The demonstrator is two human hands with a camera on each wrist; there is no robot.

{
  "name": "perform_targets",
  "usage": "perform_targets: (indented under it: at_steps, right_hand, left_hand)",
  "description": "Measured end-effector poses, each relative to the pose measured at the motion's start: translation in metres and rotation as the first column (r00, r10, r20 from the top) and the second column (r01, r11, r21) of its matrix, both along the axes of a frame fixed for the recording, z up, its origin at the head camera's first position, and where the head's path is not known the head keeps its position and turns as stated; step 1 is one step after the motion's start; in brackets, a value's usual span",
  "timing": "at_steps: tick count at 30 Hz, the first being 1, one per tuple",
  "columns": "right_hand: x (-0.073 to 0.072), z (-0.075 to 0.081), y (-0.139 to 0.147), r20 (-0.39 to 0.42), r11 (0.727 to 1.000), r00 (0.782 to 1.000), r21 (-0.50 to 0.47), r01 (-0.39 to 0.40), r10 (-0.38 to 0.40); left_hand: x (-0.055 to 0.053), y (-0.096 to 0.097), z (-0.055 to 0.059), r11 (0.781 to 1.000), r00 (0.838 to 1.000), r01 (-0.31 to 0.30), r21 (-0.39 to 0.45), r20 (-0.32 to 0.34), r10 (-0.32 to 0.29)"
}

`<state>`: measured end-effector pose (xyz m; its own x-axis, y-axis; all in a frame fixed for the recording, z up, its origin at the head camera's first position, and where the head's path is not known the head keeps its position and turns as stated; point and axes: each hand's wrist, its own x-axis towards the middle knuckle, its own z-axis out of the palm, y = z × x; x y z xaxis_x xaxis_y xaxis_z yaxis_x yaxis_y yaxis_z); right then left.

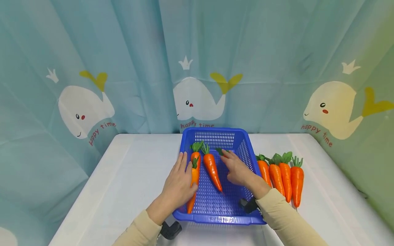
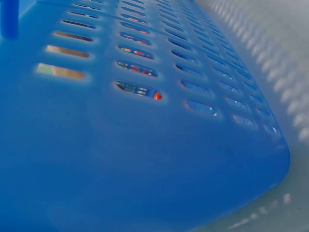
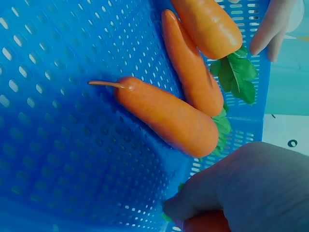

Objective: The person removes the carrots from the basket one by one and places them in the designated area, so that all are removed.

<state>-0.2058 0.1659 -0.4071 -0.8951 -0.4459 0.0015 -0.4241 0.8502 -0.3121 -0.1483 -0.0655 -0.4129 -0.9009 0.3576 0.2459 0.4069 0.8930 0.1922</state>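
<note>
A blue plastic basket point(image 1: 221, 218) stands on the white table. My left hand point(image 1: 178, 184) rests at its left rim, fingers fairly straight. Beside that hand lie a lighter orange carrot point(image 1: 195, 176) and a redder carrot point(image 1: 195, 156), partly covered. Another carrot point(image 1: 211, 169) lies slanted in the middle. Inside the basket's right side, my right hand point(image 1: 238, 169) curls its fingers round a carrot point(image 3: 207, 223), mostly hidden beneath the hand with green leaves by the fingertips. The left wrist view is filled by the basket's slotted outer wall point(image 2: 135, 159).
To the right of the basket, several carrots point(image 1: 286, 181) with green tops lie side by side on the table point(image 1: 135, 171). Behind the table hangs a light blue curtain point(image 1: 138, 85) printed with whales.
</note>
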Motion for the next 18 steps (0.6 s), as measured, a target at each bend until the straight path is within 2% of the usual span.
perform_targets:
  at_steps: [4, 12, 18]
  right_hand:
    - [0.0003, -0.0027, -0.0014, 0.012, 1.0, 1.0, 0.005, -0.004, 0.004]
    - [0.0039, -0.0028, -0.0038, 0.099, 0.999, 0.995, 0.034, 0.018, -0.021]
    - [0.0036, -0.0018, -0.0048, 0.103, 0.998, 0.994, 0.05, 0.022, -0.028]
  left_hand:
    - [0.0014, -0.0005, -0.0014, 1.0, 1.0, -0.004, -0.004, -0.011, 0.004]
    - [0.0029, -0.0004, -0.0018, 1.0, 1.0, 0.0, -0.006, -0.012, -0.001]
    - [0.0022, -0.0004, -0.0013, 1.0, 1.0, 0.003, -0.003, -0.017, -0.003]
